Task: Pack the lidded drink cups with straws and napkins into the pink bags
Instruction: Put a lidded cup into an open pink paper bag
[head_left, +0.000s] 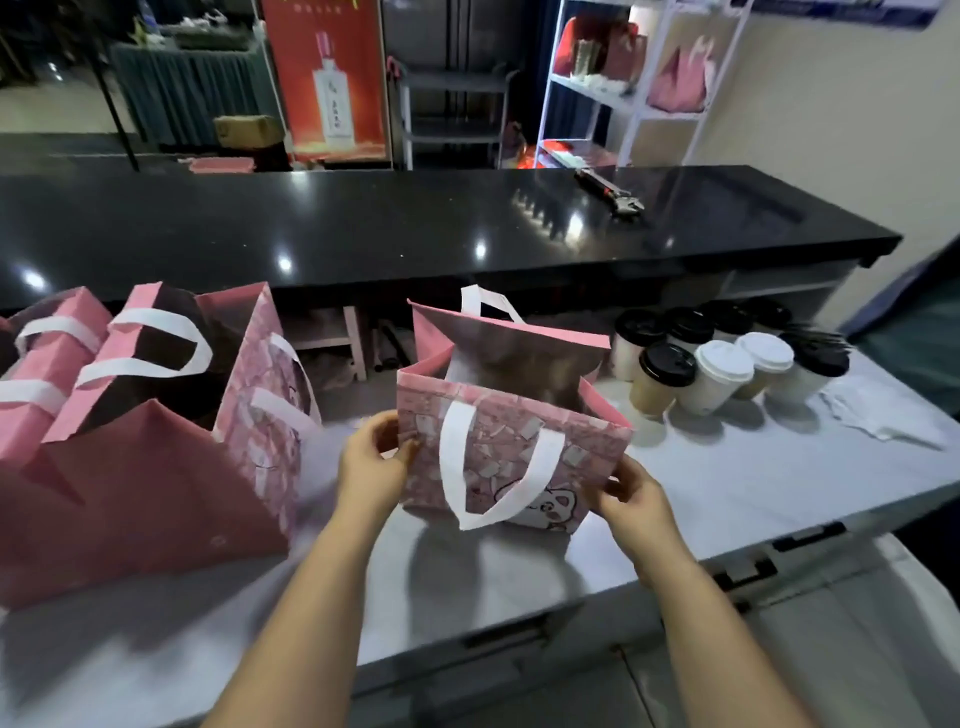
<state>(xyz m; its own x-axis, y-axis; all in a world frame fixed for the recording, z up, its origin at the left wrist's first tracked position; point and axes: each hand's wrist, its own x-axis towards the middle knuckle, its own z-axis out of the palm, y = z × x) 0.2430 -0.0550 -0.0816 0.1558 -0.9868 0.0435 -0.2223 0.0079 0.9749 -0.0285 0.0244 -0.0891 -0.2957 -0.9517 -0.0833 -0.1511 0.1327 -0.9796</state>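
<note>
Although a cluster of pink bags (156, 415) already stands upright at the left end of the grey table (727, 499), their mouths are dark and I cannot tell whether any holds a cup; behind them a red poster (327, 78) shows a white bottle, its lettering too blurred to read. Moving to the centre, the left hand (371, 462) grips the near left corner of an open bag (514, 457), fingers curled round the edge; the bag stands on the table, its white handle hanging down the front, and what shows of its inside looks empty; its print carries a cartoon animal face near the bottom, but no legible words; the right hand (636, 501) pinches the bag's near right edge. Further right, the cups (722, 364) wait in a tight group near the bag, some with black lids, some white, none visibly labelled; dark sticks beside them may be the straws (823, 335), and white napkins (883, 415) lie just beyond. By my judgement this bag is only being set up; cups, straws and napkins all remain to be packed into it.
</note>
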